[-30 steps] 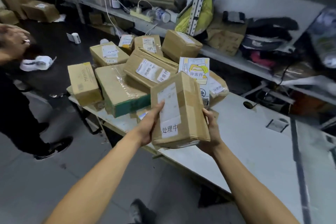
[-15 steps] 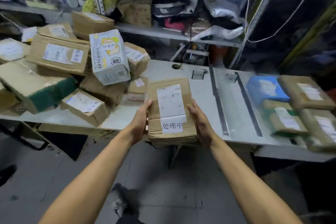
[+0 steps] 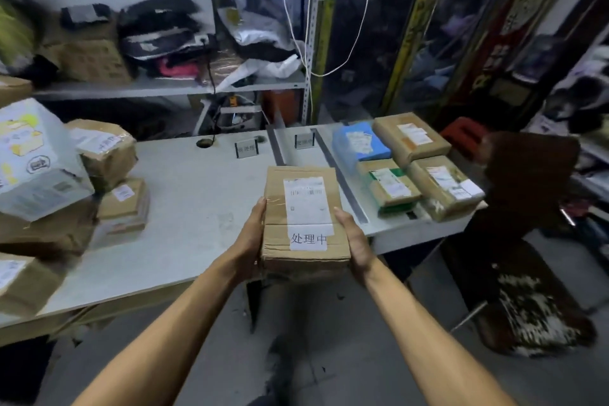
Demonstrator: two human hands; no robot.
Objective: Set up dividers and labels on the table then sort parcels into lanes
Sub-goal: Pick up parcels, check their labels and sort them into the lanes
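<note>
The cardboard parcel (image 3: pixel 305 219), with its white shipping label and a sticker reading 处理中, is held between both hands over the near edge of the table (image 3: pixel 184 208), its far end reaching in between the two dark divider strips (image 3: pixel 342 181). A second ago it was raised in front of the unsorted heap; the view has since swung right, so that heap (image 3: pixel 66 181) now sits at the left and the lanes lie straight ahead, which suggests the parcel is being brought to a lane rather than merely inspected. The left hand (image 3: pixel 248 245) presses flat on the left side, fingers straight; the right hand (image 3: pixel 354 241) cups the right side with the thumb along the top edge. Sorted parcels (image 3: pixel 408 161) fill the right lane. Two small label stands (image 3: pixel 247 148) at the far edge are too blurred to read, so which lane matches the sticker cannot be told. The parcel's underside, the fingers beneath it and the far divider's near end are hidden; the heap is cut off at the left.
</note>
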